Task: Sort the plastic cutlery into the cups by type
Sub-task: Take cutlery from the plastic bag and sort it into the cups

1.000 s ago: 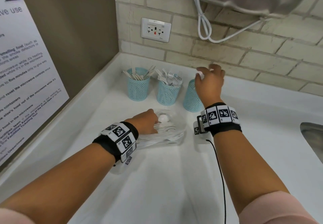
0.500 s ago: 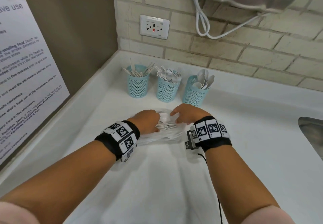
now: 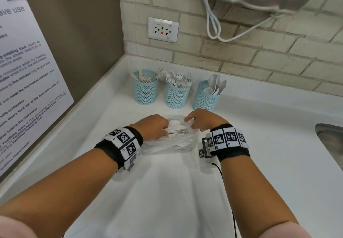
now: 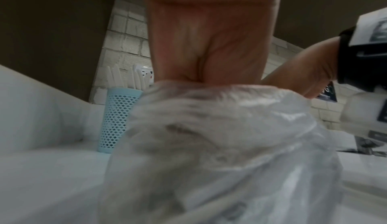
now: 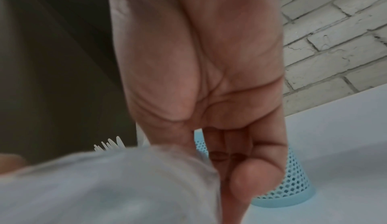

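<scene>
My right hand (image 3: 204, 120) had come back from the far right cup (image 3: 205, 96), where white spoons (image 3: 215, 85) now stood. So one more spoon was put away. Now its fingers pinched the right edge of the clear bag (image 3: 170, 143) on the white surface (image 3: 167, 191). My left hand (image 3: 154, 126) was curled in a closed grip around the spoons still in the bag (image 3: 176, 129), near me. The knives cup (image 3: 145, 91) and the forks cup (image 3: 177, 94) stood full at the far left. I think few spoons were left.
</scene>
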`<act>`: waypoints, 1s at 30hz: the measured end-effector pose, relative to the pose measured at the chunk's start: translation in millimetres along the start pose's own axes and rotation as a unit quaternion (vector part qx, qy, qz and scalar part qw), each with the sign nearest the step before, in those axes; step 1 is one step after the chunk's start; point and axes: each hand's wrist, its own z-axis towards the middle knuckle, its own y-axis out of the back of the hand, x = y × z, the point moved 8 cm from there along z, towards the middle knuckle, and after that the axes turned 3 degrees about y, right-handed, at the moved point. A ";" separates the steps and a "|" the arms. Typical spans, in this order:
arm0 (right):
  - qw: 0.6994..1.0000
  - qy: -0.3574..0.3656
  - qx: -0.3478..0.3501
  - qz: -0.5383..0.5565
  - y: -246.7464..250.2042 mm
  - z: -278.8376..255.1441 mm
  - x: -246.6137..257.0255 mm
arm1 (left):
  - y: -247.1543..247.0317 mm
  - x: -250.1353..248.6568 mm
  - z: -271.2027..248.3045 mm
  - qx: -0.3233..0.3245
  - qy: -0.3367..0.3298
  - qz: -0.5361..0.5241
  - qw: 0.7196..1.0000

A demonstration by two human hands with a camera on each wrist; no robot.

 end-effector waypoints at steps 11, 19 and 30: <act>1.000 0.005 -0.006 0.025 -0.6 1.4 -1.8 | -7.9 13.9 -0.4 0.019 0.052 -0.111 0.992; 1.000 0.012 -0.007 0.026 -0.6 -0.6 -2.2 | -12.5 18.9 5.1 -0.005 0.052 -0.145 0.988; 0.959 0.134 -0.098 0.232 28.2 -6.0 28.5 | 22.0 18.5 6.9 -0.098 0.023 -0.436 0.894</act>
